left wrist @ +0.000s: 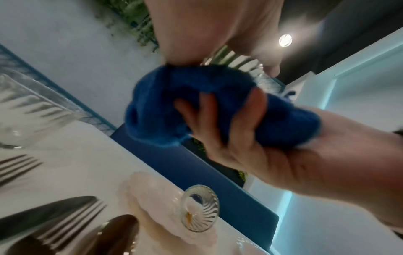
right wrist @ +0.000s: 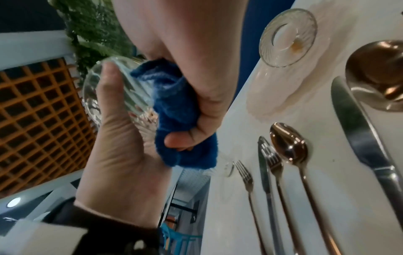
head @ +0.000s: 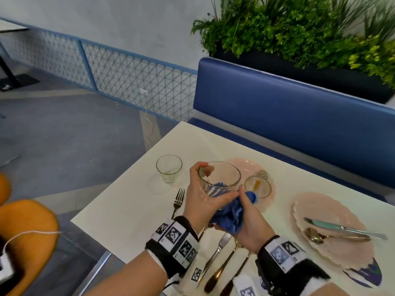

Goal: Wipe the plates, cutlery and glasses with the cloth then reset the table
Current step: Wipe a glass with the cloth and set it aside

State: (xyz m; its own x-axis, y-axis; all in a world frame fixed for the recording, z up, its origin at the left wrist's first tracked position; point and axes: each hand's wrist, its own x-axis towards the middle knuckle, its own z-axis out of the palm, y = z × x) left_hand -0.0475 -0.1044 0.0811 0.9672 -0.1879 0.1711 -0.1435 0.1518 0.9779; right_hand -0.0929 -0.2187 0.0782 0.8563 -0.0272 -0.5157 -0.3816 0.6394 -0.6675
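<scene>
Glass-wiping is your step now: above the tabletop [head: 132, 206], your left hand [head: 201, 201] grips the ribbed glass [head: 219, 178] while your right hand [head: 245, 228] clenches the blue cloth [head: 230, 214] against its base. Next, probably set it down and take the stained glass [head: 257, 186].

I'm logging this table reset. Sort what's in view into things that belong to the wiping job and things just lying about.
Part of the job:
- blue cloth, in right hand
- glass, in left hand
- stained glass
- empty glass
- pink plates
- fork
- knife, spoon

Lying about:
- planter
- blue bench
- orange chair
</scene>
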